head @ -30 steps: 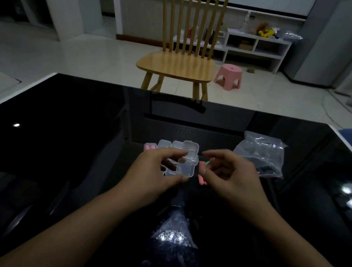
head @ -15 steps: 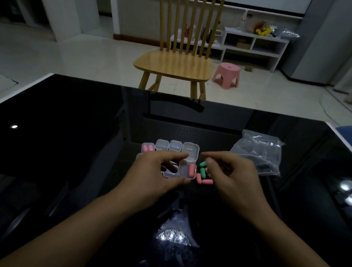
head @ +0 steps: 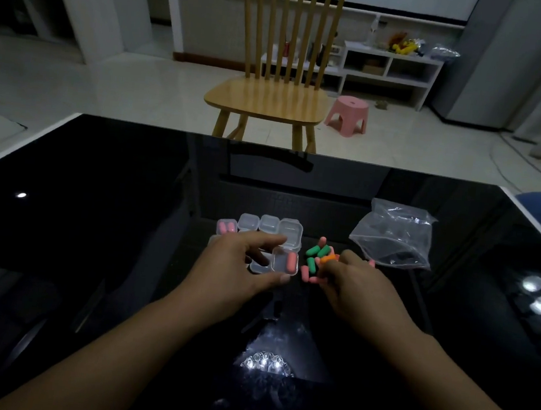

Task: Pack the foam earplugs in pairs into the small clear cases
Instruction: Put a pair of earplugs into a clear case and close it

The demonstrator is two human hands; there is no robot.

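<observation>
**Earplugs sorted at a black glass desk**

Fingers of the left hand [head: 240, 268] curl around an open clear case [head: 285, 261], thumb at its near edge and forefinger stretched over its raised lid; one pink earplug [head: 291, 261] lies upright in the right side of the tray. The right hand [head: 354, 284] is curled over the loose earplugs [head: 318, 259], its fingertips closing on an orange plug [head: 328, 258]; whether the plug is lifted off the glass cannot be told. The heap, just right of the held case, mixes green, pink and orange foam cylinders with rounded ends, and the hand hides part of it.

Behind the left hand a row of small clear cases [head: 269, 223] sits toward the middle of the desk [head: 99, 188], square, rounded at the corners, of thin transparent plastic. The leftmost case [head: 226, 227] holds two pink plugs side by side; the others look empty, though dim light makes that hard to judge. More cases lie partly covered under the left palm.

Toward the desk's right edge a crumpled clear plastic bag [head: 395, 236] lies flat, something dark inside it too blurred to name. The glossy desk top mirrors ceiling lights. Beyond its far edge stand a slatted wooden chair [head: 266, 100] and a pink plastic stool [head: 349, 115].
</observation>
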